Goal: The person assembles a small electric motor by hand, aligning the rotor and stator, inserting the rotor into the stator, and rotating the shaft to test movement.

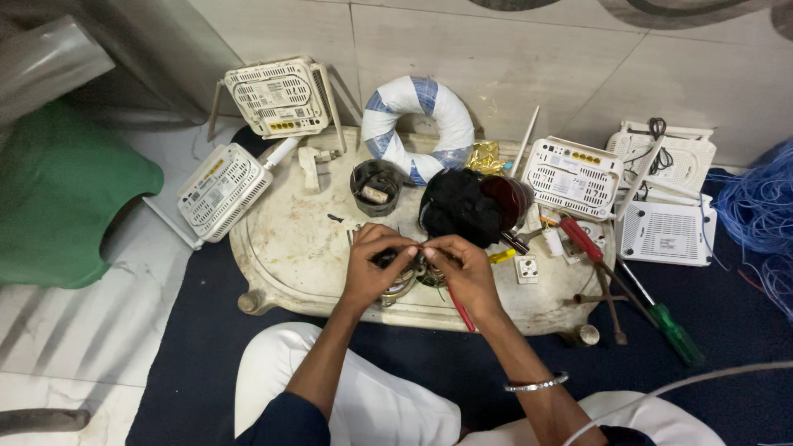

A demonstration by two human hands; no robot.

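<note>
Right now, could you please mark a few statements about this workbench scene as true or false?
1. Both hands meet over the small wire bundle at the tray's front edge. True.
2. The left hand lies flat on the floor. False: it pinches at the bundle with the right hand.
3. A green-handled screwdriver lies right of the tray. True.
4. The white and blue ring sits on the green stool. False: it leans at the tray's far edge.
</note>
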